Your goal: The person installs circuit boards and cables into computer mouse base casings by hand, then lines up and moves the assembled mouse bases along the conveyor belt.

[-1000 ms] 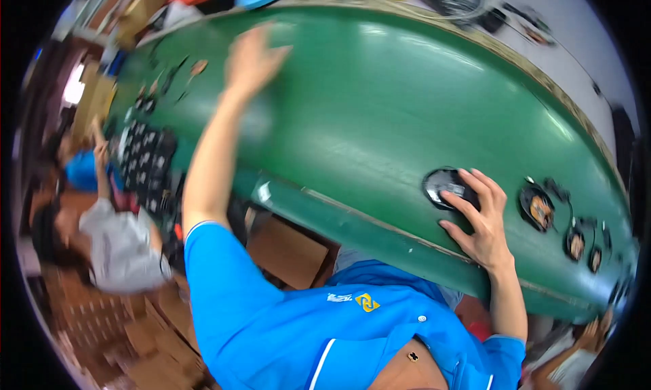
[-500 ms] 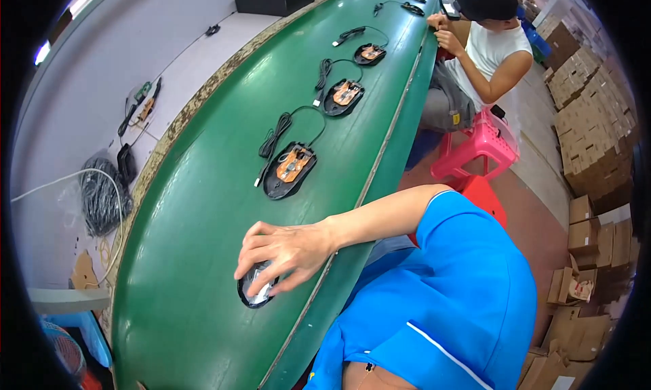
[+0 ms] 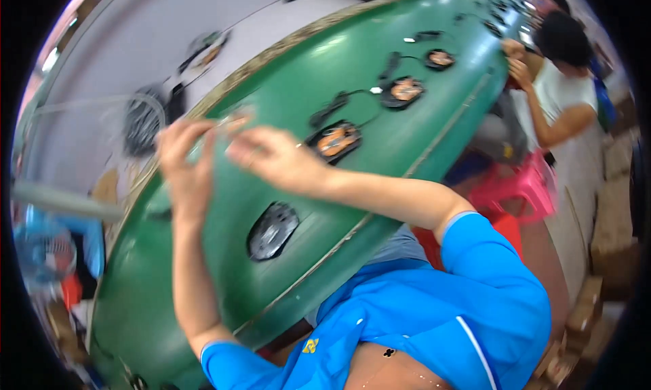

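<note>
Both my hands are raised over the green conveyor belt [image 3: 224,268], fingertips close together. My left hand [image 3: 186,163] has thumb and fingers drawn together at a small, blurred, partly clear, orange-brown thing [image 3: 236,121]; its kind cannot be made out. Beside it, the fingers of my right hand [image 3: 278,156] are curled in a pinch, and what they hold is smeared by motion. Below the hands a black computer mouse shell [image 3: 272,231] with a shiny grey middle lies on the belt. Past my right hand rests an open mouse base [image 3: 337,140] with an orange circuit board.
Farther up the belt lie more open mouse bases [image 3: 405,90] with coiled black cables [image 3: 329,109]. A co-worker [image 3: 566,92] sits at the right edge, near a pink stool [image 3: 519,190]. A bundle of black cables [image 3: 142,122] lies on the ledge at left.
My right hand has lifted off the mouse shell and moved up the belt. My left hand has come into view beside it. The whole view has shifted.
</note>
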`<act>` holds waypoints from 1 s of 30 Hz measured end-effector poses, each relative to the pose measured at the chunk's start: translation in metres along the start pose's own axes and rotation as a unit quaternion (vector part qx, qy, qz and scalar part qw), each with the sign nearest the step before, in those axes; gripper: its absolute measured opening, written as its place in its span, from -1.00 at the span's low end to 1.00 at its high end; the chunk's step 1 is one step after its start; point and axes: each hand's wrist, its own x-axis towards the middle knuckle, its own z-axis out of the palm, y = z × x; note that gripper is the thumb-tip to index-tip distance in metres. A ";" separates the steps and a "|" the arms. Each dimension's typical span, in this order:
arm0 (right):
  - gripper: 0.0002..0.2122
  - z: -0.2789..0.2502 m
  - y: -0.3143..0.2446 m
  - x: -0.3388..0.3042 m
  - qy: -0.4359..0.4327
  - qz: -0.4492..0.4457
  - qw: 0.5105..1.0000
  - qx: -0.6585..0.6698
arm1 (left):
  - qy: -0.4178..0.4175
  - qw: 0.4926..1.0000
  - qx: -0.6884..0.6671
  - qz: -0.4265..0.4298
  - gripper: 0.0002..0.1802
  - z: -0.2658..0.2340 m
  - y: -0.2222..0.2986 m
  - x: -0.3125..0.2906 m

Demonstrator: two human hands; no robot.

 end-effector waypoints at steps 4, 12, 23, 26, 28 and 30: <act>-0.71 -0.013 0.002 0.002 0.096 -0.075 0.985 0.124 | 0.069 0.996 -0.041 0.050 -0.87 0.027 0.044 0.010; -0.88 -0.023 -0.014 0.005 0.151 -0.125 0.949 0.247 | 0.090 0.989 -0.048 0.110 -0.81 0.042 0.066 0.003; -0.78 -0.035 -0.014 0.003 0.098 -0.462 0.819 -0.325 | 0.036 0.869 -0.436 -0.230 -0.50 0.004 0.106 -0.036; -0.77 -0.023 -0.013 -0.007 0.042 -0.393 0.888 -0.236 | 0.080 0.818 -0.506 -0.262 -0.48 0.002 0.097 -0.058; -0.77 -0.017 -0.011 -0.013 -0.007 -0.312 0.938 -0.153 | 0.117 0.756 -0.579 -0.283 -0.47 -0.001 0.088 -0.070; -0.77 -0.022 -0.008 -0.012 -0.059 -0.270 0.955 -0.112 | 0.106 0.732 -0.609 -0.286 -0.46 -0.013 0.077 -0.073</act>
